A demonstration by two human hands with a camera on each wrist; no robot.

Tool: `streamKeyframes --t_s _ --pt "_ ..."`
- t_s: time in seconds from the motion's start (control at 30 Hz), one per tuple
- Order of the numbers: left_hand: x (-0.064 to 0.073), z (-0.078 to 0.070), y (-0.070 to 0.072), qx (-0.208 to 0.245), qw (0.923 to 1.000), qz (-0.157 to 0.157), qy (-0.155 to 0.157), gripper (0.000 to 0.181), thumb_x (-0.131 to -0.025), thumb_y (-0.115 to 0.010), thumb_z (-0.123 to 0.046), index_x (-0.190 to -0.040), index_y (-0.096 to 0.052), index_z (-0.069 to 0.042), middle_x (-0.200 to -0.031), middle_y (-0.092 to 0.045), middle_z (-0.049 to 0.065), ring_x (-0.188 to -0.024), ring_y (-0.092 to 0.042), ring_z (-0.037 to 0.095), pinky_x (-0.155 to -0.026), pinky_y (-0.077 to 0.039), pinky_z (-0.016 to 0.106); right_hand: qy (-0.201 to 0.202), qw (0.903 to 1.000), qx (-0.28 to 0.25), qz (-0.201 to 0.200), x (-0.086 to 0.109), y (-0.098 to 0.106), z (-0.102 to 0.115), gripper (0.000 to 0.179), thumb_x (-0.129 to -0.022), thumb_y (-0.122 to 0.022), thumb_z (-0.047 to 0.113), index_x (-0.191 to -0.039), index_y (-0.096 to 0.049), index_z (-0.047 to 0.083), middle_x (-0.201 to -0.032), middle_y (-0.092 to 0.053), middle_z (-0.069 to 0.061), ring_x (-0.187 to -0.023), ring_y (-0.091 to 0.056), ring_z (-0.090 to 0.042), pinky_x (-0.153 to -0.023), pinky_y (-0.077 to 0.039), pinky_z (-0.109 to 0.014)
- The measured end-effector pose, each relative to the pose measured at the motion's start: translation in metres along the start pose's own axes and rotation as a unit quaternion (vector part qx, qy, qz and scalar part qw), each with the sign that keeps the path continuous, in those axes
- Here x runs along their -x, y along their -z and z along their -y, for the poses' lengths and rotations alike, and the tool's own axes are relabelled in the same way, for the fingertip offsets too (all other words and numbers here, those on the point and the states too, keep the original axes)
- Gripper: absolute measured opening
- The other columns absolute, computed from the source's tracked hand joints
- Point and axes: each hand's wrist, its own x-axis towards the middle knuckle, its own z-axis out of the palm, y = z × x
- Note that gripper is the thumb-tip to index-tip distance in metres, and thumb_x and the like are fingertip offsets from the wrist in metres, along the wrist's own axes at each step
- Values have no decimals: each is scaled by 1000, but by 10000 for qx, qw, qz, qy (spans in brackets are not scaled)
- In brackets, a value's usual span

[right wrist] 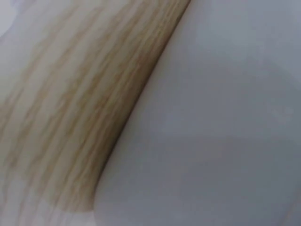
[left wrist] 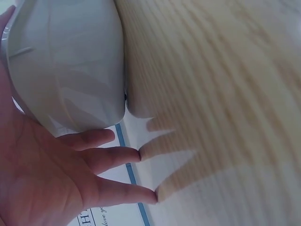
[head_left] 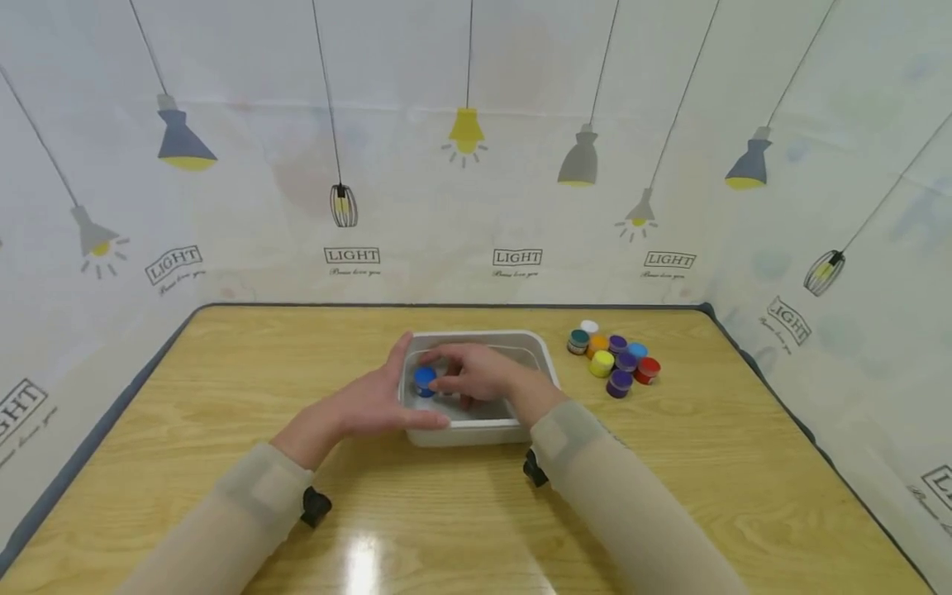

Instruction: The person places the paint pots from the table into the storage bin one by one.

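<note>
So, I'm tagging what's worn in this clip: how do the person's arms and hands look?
The left sleeve and right sleeve are long and pale beige, each with a greyish band towards the wrist. A small black fitting shows by the left sleeve's end, and a second fitting by the right's. The left hand and right hand wear no gloves.

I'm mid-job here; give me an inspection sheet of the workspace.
Surface: wooden table with a patch of glare on its near part.
Job's things: white tray; blue-lidded jar inside, toward its left end; assorted jars grouped right of the tray.
Clutter: nothing seen.
Hands: left hand spread around the tray's left end; right hand inside, fingers at the blue-lidded jar, grip unclear.
Cables: nothing seen.
Surroundings: backdrop printed with hanging lamps.
</note>
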Motion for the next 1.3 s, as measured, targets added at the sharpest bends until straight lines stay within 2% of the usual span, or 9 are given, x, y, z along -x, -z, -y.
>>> streamKeyframes --t_s 0.5,0.8,0.93,1.03,1.17,1.3 --pt "-1 2 -2 -28 9997 170 148 147 -83 -82 -77 -175 20 -24 -174 -35 28 -146 -55 40 -123 -44 61 -129 9992 360 -89 -3 -5 -1 37 -109 -72 30 -145 -66 29 -104 -71 0 -77 -69 -18 -75 -60 -34" --pt "0 1 -1 -68 9999 98 103 148 -82 -82 -77 -175 18 -22 -172 -38 31 -148 -54 42 -122 -45 61 9 9990 380 -230 4 4 1 37 -107 -74 25 -144 -69 28 -108 -75 2 -84 -71 -16 -79 -59 -31" --pt "1 0 -3 -136 9998 71 137 149 -81 -83 -78 -176 17 -21 -170 -42 32 -148 -55 43 -121 -45 62 104 9983 488 -306 16 13 5 35 -109 -71 23 -143 -70 28 -114 -76 1 -91 -70 -14 -84 -58 -31" --pt "1 -1 -3 -190 9997 65 144 149 -81 -82 -79 -176 16 -20 -168 -45 31 -146 -57 43 -121 -46 62 186 9976 489 -446 30 25 10 35 -110 -68 24 -145 -68 25 -115 -76 -4 -92 -71 -17 -82 -58 -33" --pt "0 -3 0 -220 9997 42 129 149 -80 -83 -78 -176 14 -19 -163 -50 29 -139 -62 39 -119 -48 62 370 9949 298 -887 52 44 11 36 -111 -66 24 -147 -68 20 -110 -76 -7 -86 -73 -22 -75 -58 -34" --pt "-1 -3 3 -202 9997 18 149 149 -79 -84 -77 -176 12 -18 -159 -55 28 -132 -64 36 -117 -48 61 425 9894 69 -1385 77 63 6 35 -111 -67 22 -145 -69 21 -105 -74 -5 -82 -72 -26 -73 -59 -37"
